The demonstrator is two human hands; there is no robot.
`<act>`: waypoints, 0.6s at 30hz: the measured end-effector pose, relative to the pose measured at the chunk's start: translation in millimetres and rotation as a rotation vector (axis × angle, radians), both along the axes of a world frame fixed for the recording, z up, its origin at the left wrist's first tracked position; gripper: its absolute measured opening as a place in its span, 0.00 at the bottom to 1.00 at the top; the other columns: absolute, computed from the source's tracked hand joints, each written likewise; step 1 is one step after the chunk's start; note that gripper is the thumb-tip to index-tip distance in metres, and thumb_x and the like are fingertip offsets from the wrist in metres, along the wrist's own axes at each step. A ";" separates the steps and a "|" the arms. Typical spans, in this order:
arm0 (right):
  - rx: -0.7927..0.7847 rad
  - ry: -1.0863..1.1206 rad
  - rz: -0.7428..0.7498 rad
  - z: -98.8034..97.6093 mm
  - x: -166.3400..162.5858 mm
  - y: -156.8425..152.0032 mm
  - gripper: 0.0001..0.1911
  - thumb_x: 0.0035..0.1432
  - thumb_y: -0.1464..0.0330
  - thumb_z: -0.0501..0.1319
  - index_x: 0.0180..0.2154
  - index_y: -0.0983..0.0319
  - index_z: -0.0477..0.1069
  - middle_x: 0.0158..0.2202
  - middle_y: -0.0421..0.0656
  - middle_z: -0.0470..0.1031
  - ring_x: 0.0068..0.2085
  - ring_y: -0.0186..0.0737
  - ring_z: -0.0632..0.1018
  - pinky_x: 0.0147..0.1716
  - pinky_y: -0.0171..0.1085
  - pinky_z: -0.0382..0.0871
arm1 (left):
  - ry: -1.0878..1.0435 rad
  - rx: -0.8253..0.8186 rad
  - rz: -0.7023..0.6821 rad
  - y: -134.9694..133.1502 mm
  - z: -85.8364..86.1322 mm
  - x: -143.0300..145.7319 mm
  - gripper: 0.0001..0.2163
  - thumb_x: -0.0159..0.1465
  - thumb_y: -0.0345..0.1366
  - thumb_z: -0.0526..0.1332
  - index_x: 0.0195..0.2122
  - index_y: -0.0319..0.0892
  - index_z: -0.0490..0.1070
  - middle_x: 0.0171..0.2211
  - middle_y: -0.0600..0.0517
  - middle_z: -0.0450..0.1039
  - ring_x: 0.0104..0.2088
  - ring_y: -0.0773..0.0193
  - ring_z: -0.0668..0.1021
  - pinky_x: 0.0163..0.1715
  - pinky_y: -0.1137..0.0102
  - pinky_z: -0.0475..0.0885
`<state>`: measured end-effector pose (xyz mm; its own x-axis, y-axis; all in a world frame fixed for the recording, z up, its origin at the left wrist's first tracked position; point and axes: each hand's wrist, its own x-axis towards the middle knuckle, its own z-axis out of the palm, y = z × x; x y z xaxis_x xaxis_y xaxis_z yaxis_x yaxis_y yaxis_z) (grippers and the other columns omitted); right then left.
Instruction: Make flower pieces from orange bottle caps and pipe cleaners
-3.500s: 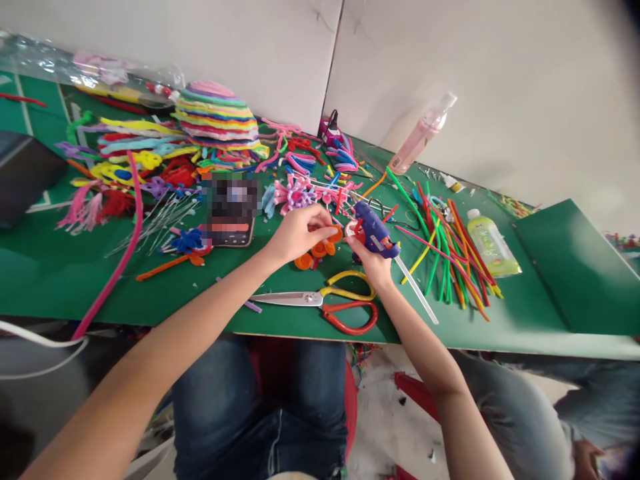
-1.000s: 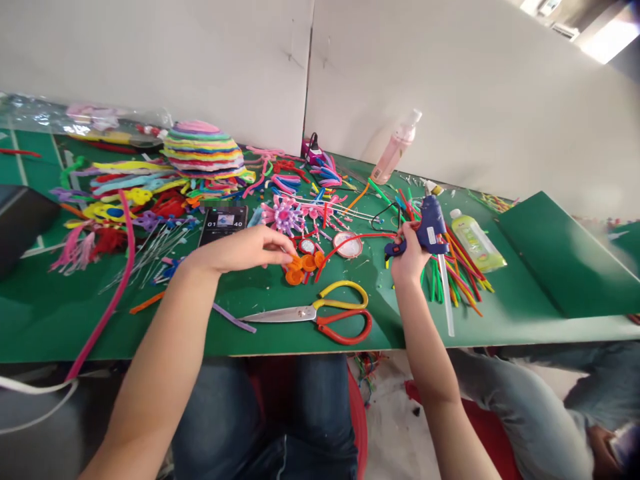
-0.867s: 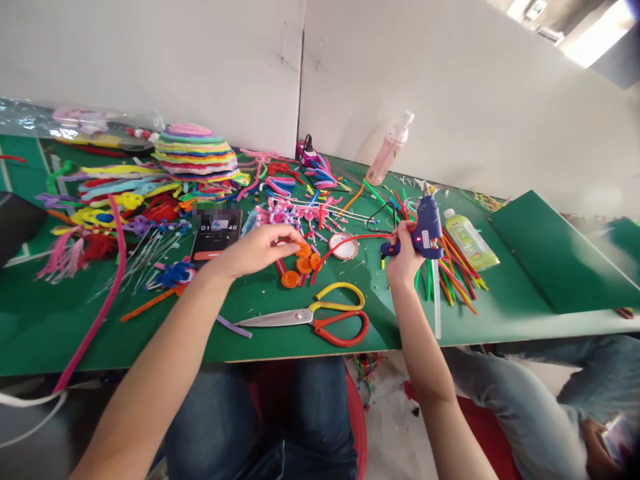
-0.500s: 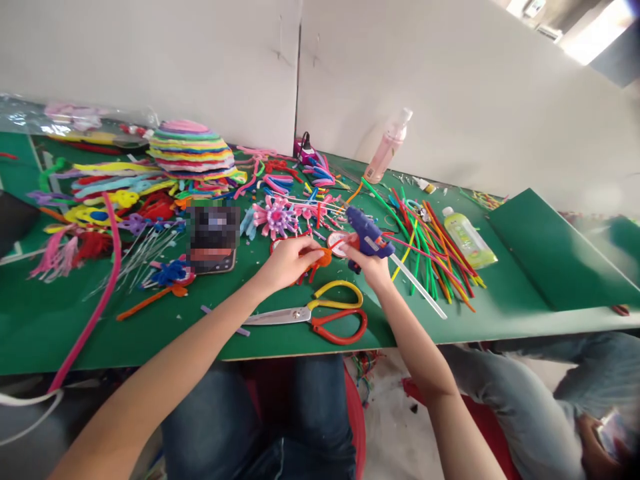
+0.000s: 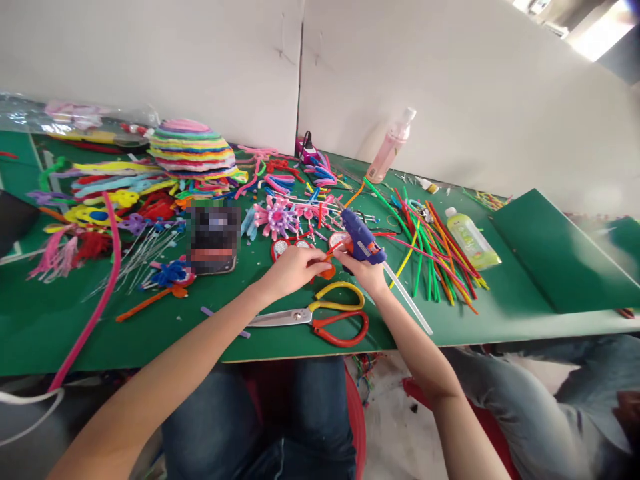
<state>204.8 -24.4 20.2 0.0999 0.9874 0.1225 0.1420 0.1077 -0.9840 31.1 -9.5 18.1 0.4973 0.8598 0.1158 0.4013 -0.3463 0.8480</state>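
Note:
My right hand point(image 5: 369, 277) is closed around a blue hot glue gun point(image 5: 361, 239), with a clear glue stick point(image 5: 407, 298) jutting from its back end toward me. In the pinched fingers of my left hand point(image 5: 295, 270) is an orange pipe-cleaner piece point(image 5: 327, 271), partly hidden by them. The fingertips of both hands nearly meet, close to a red strand there. Behind them lie round red-edged white pieces point(image 5: 280, 249). Large scissors point(image 5: 287, 317) with one yellow and one red handle rest just in front of my hands.
Bundled pipe cleaners point(image 5: 435, 253) and a green drink bottle point(image 5: 473, 238) lie to the right. A pink bottle point(image 5: 391, 147) stands by the wall. Left are a phone point(image 5: 227, 265), a striped hat-like dome point(image 5: 193, 152) and fuzzy pieces. Another person's leg point(image 5: 520, 400) shows at lower right.
My right hand and the glue gun have shifted slightly left and down, closer to my left hand. The orange piece sits a little lower. The other person's hand has moved at the right edge.

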 end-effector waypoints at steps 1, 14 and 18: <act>0.011 -0.004 -0.012 -0.5 -0.8 -0.3 0.15 0.42 0.60 0.70 0.30 0.61 0.70 0.26 0.37 0.73 0.28 0.32 0.73 0.31 0.35 0.72 | -0.037 -0.049 0.001 0.5 0.4 -0.2 0.12 0.59 0.43 0.60 0.27 0.42 0.75 0.21 0.53 0.74 0.24 0.65 0.75 0.27 0.72 0.64; 0.329 -0.330 -0.050 -5.7 11.8 2.8 0.11 0.46 0.60 0.66 0.23 0.59 0.70 0.20 0.36 0.69 0.22 0.32 0.68 0.26 0.35 0.66 | -0.643 -0.460 0.369 16.4 10.4 -15.1 0.19 0.42 0.47 0.73 0.27 0.36 0.76 0.21 0.51 0.75 0.21 0.70 0.73 0.19 0.76 0.64; 0.466 -0.484 -0.038 -10.4 12.1 5.1 0.09 0.48 0.61 0.64 0.24 0.58 0.70 0.23 0.38 0.73 0.24 0.35 0.71 0.28 0.37 0.68 | -0.630 -0.522 0.335 15.6 10.6 -16.0 0.21 0.40 0.47 0.74 0.29 0.36 0.76 0.23 0.50 0.76 0.22 0.69 0.75 0.20 0.76 0.65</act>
